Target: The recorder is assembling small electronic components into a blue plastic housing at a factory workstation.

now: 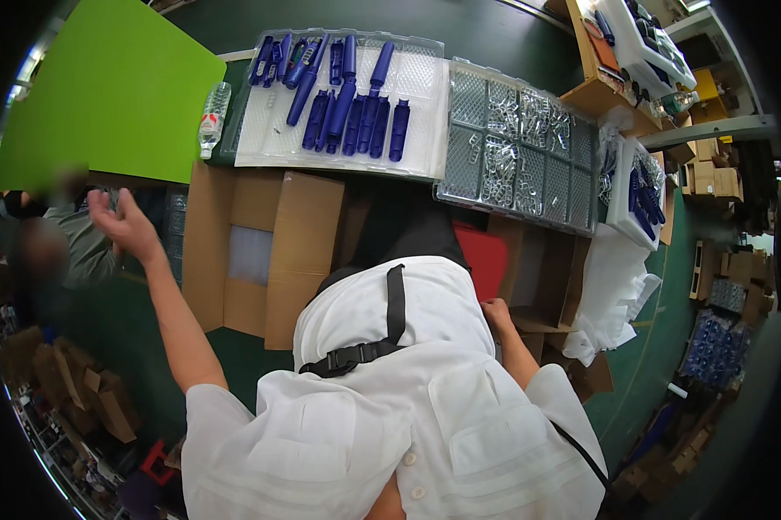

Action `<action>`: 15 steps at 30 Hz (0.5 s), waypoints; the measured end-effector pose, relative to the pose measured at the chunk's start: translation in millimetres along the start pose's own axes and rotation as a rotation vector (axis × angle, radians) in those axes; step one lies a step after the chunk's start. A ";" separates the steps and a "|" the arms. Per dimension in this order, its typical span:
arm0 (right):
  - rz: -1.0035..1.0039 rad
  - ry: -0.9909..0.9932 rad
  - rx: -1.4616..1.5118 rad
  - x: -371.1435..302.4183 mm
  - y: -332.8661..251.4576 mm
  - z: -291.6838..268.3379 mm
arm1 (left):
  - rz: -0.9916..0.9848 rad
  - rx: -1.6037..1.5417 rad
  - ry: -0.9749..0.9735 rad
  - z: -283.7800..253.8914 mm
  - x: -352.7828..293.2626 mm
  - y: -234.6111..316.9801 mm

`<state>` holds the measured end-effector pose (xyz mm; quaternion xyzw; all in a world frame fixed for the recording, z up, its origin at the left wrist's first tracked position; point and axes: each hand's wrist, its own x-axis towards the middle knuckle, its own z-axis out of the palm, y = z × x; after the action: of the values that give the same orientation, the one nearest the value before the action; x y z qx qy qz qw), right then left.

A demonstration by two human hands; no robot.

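My left hand point(126, 225) is raised out to the left, fingers apart and holding nothing, below the edge of a bright green board point(113, 95). My right hand point(497, 314) is low at my right side, against the edge of a red seat point(480, 260); its fingers are mostly hidden, so I cannot tell whether they grip it. In front of me, a white tray point(265, 143) carries several dark blue plastic housings point(343, 108), some lying in a row. To its right, a clear compartment tray point(468, 182) holds many small shiny metal parts point(501, 165).
A clear plastic bottle point(213, 120) lies between the board and the tray. Open cardboard boxes point(304, 251) stand under the bench edge. At right are a white bin point(633, 195) of blue parts and crumpled white sheeting point(602, 295). Another person point(83, 238) is at far left.
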<state>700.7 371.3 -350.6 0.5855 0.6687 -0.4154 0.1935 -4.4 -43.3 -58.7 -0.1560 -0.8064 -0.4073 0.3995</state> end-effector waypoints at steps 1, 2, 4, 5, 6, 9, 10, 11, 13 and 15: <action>0.004 0.011 -0.025 3.9 2.7 -0.4 | -0.001 -0.057 -0.082 4.3 -28.6 9.5; 0.018 -0.024 0.010 10.0 10.9 -1.0 | 0.010 -0.040 -0.170 10.6 -56.7 28.7; 0.015 -0.002 -0.034 24.9 15.8 -4.3 | 0.003 -0.043 -0.352 16.6 -111.6 70.0; 0.011 0.018 -0.077 30.8 19.0 -6.1 | -0.018 -0.064 -0.448 18.0 -140.1 86.9; 0.017 0.009 -0.079 37.9 20.7 -8.2 | -0.059 -0.083 -0.540 18.1 -168.4 99.7; 0.015 0.086 -0.123 69.4 28.4 -23.7 | -0.174 -0.158 -0.817 18.3 -237.8 138.5; 0.034 0.121 -0.164 83.5 39.3 -30.1 | -0.239 -0.189 -0.895 23.4 -256.3 151.7; 0.053 0.155 -0.203 102.8 54.2 -35.3 | -0.302 -0.220 -0.974 32.0 -272.9 164.0; 0.085 0.178 -0.170 134.2 79.0 -36.2 | -0.433 -0.329 -1.100 51.1 -306.0 176.9; 0.286 -0.034 0.131 156.4 57.7 -36.7 | -0.680 -0.301 -1.209 64.3 -332.3 181.3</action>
<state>726.1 495.6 -464.9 0.6790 0.5465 -0.4362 0.2236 277.0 143.7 -241.0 -0.1479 -0.8258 -0.4585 -0.2931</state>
